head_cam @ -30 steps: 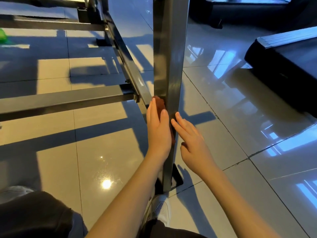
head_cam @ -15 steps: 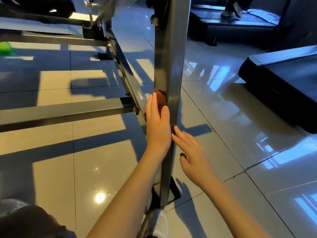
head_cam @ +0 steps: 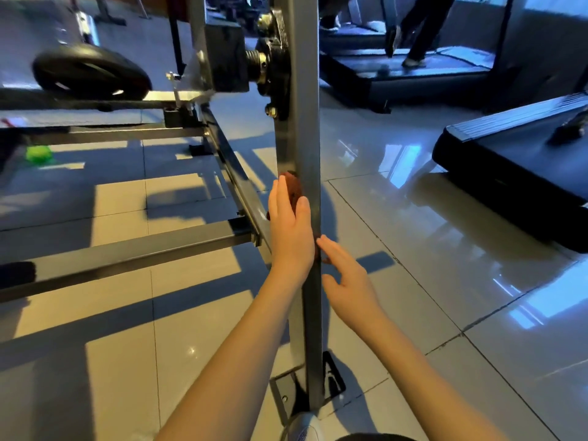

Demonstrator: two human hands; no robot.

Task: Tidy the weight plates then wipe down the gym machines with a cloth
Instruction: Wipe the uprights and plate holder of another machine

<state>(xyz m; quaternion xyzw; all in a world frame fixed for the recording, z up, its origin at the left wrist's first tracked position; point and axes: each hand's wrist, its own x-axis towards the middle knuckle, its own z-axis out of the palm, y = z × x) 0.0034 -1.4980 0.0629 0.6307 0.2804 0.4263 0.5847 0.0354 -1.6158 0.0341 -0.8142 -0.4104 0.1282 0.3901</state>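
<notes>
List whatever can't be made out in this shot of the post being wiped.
Head view only.
- cloth: mostly hidden under the left hand; its size can't be told.
- right hand: whether its fingers touch cloth or metal is hidden at the edge of the post.
- post: top cut off by the frame's upper edge.
- weight plate: blurred, markings unreadable.
- green thing, far left: too blurred to identify.

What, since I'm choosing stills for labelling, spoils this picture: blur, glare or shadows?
Head view: the weight plate and green ball at far left are smeared by blur. Head view: the floor mirrors blue window glare at right and carries hard frame shadows at left. Head view: the post, cloth and left hand are fairly sharp.
</notes>
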